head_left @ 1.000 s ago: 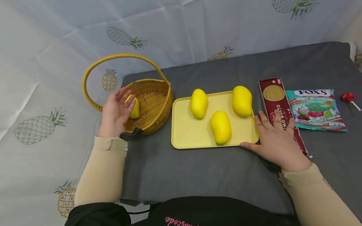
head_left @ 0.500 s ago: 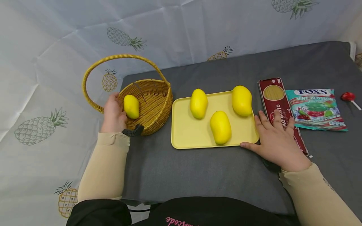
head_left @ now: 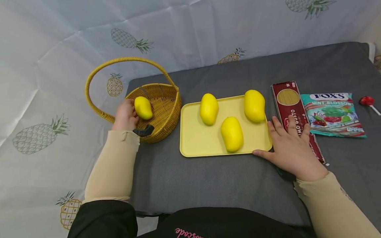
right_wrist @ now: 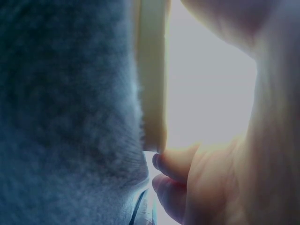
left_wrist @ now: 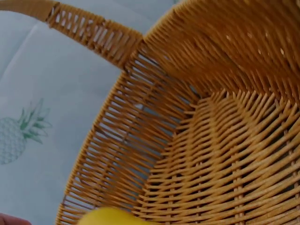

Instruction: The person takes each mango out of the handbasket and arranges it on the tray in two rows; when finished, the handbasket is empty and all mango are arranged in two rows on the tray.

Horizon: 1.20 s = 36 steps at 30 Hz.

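The left hand (head_left: 125,115) grips the left rim of a woven wicker basket (head_left: 166,127), its fingers partly hidden by the rim. A yellow mango (head_left: 143,108) lies inside the basket close to that hand. In the left wrist view a fingertip (left_wrist: 13,220) shows outside the basket wall, and only the mango's (left_wrist: 110,217) edge is visible. The right hand (head_left: 293,150) lies with fingers spread, thumb at the corner of a yellow tray (head_left: 193,142) and other fingers over a dark red spaghetti packet (head_left: 288,98). Several mangoes, such as this mango (head_left: 232,134), rest on the tray.
A teal bag of Fox's candy (head_left: 333,115) lies right of the packet, and a red lollipop (head_left: 366,101) lies beyond it. The basket's tall handle (head_left: 131,59) arches up near the pineapple-print cloth (head_left: 193,36) behind the grey table (head_left: 214,185).
The left hand has turned from palm-up over the basketed mango to the basket's left rim, then shifted slightly right. That mango has shifted a little rightward. The right hand stays still.
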Tool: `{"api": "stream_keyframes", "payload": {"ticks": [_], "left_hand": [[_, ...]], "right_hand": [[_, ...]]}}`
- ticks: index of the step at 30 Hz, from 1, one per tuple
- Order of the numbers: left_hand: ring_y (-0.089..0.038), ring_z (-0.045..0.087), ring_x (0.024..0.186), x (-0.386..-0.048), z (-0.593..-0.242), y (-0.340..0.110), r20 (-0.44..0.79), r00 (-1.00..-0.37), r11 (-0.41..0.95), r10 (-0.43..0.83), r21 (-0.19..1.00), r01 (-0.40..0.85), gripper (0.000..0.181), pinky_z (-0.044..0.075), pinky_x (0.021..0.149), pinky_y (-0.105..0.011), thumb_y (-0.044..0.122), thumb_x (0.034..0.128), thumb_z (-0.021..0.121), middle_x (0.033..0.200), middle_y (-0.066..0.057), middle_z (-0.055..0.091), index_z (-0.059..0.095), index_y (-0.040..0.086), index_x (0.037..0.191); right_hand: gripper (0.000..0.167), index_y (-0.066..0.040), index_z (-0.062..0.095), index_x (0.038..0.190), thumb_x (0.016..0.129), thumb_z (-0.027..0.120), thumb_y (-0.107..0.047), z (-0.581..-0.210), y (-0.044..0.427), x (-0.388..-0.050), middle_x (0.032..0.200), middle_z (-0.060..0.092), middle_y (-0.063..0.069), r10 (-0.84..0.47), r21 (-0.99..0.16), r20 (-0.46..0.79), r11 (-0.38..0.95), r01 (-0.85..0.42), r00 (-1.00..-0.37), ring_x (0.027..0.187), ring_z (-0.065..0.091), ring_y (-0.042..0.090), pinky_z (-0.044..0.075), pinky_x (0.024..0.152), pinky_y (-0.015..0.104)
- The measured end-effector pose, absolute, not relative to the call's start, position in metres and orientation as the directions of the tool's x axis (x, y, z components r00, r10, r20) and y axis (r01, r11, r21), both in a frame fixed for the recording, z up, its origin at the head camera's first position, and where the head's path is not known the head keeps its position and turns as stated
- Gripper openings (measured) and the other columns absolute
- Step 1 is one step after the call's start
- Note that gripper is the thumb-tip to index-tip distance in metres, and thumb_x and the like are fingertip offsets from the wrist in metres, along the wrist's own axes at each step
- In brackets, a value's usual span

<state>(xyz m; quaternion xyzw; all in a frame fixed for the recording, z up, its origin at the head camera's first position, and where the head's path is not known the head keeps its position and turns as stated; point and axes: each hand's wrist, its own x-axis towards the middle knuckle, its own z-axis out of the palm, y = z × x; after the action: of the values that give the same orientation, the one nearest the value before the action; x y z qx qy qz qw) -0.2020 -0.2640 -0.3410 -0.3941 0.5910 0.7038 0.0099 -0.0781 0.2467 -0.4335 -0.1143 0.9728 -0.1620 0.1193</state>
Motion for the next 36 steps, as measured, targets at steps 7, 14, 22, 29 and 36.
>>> {"api": "stream_keyframes", "payload": {"ticks": [7,14,22,29,36], "left_hand": [[-0.013,0.053,0.144,-0.215,-0.348,-0.263,-0.686,-0.629,-0.305,-0.364,0.726,-0.616,0.063,0.043,0.126,-0.036,0.036,0.1165,0.053,0.172,0.006,0.039,0.029,0.033,0.174],[-0.017,0.052,0.148,-0.224,-0.349,-0.254,-0.706,-0.634,-0.246,-0.314,0.706,-0.664,0.068,0.051,0.118,-0.032,0.033,0.1154,0.057,0.176,0.003,0.036,0.026,0.033,0.176],[-0.016,0.054,0.144,-0.234,-0.354,-0.247,-0.734,-0.627,-0.344,-0.260,0.677,-0.651,0.062,0.051,0.118,-0.032,0.029,0.1169,0.054,0.146,0.001,0.055,0.029,0.032,0.174],[-0.016,0.061,0.121,-0.227,-0.351,-0.246,-0.705,-0.685,-0.413,-0.180,0.687,-0.598,0.051,0.054,0.111,-0.031,0.028,0.1177,0.053,0.132,0.000,0.057,0.038,0.029,0.167],[-0.017,0.063,0.107,-0.201,-0.347,-0.236,-0.558,-0.826,-0.379,-0.076,0.782,-0.494,0.026,0.058,0.089,-0.029,0.029,0.1182,0.052,0.124,-0.002,0.059,0.050,0.018,0.141]], "right_hand": [[0.129,0.009,0.026,0.170,0.090,0.071,-0.082,-0.434,0.247,-0.077,0.177,0.016,0.037,-0.262,-0.338,-0.190,0.922,-0.187,-0.946,0.161,-0.020,0.064,-0.023,0.116,0.088],[0.130,0.008,0.025,0.171,0.090,0.069,-0.084,-0.433,0.246,-0.078,0.178,0.014,0.036,-0.266,-0.334,-0.197,0.923,-0.190,-0.944,0.161,-0.018,0.066,-0.024,0.116,0.087],[0.129,0.007,0.026,0.171,0.090,0.069,-0.084,-0.432,0.245,-0.079,0.178,0.015,0.036,-0.264,-0.328,-0.205,0.926,-0.188,-0.943,0.160,-0.016,0.068,-0.022,0.115,0.089],[0.130,0.007,0.026,0.171,0.089,0.070,-0.084,-0.432,0.245,-0.079,0.178,0.015,0.036,-0.256,-0.329,-0.212,0.927,-0.178,-0.943,0.161,-0.016,0.068,-0.022,0.115,0.088],[0.130,0.007,0.025,0.171,0.089,0.070,-0.084,-0.432,0.245,-0.079,0.178,0.015,0.036,-0.254,-0.329,-0.214,0.928,-0.176,-0.943,0.160,-0.016,0.068,-0.023,0.115,0.088]]}}
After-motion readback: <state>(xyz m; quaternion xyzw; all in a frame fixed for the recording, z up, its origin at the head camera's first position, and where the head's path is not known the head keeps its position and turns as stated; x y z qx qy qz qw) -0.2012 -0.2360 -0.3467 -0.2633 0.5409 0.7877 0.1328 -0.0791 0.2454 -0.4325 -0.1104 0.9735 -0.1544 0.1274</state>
